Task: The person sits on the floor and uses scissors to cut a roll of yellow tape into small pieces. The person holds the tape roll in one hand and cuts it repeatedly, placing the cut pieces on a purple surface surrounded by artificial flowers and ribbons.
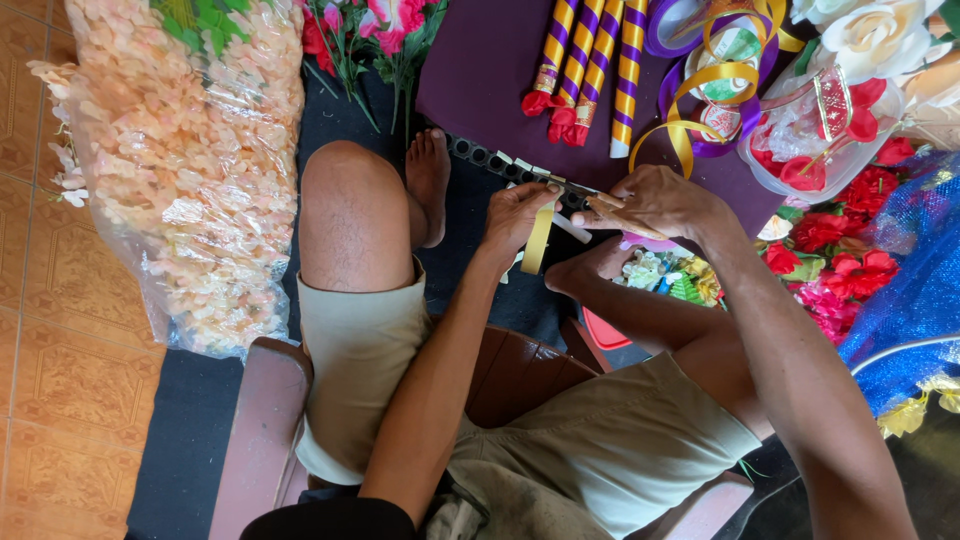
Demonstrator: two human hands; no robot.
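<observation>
My left hand (516,215) pinches a strip of gold ribbon (538,240) that hangs down from its fingers. My right hand (655,203) holds a thin stick-like piece (598,200) against the top of that ribbon; whether it is scissors or a rod I cannot tell. Both hands meet above my knees, over the near edge of a dark purple sheet (480,75). I sit on a low brown wooden stool (262,400).
Several purple-and-gold wrapped sticks (590,65) lie on the purple sheet. Spools of gold and purple ribbon (715,75) sit beside them. A plastic bag of pale pink flowers (195,170) lies at left. Red and white artificial flowers (840,250) and blue netting (915,290) crowd the right.
</observation>
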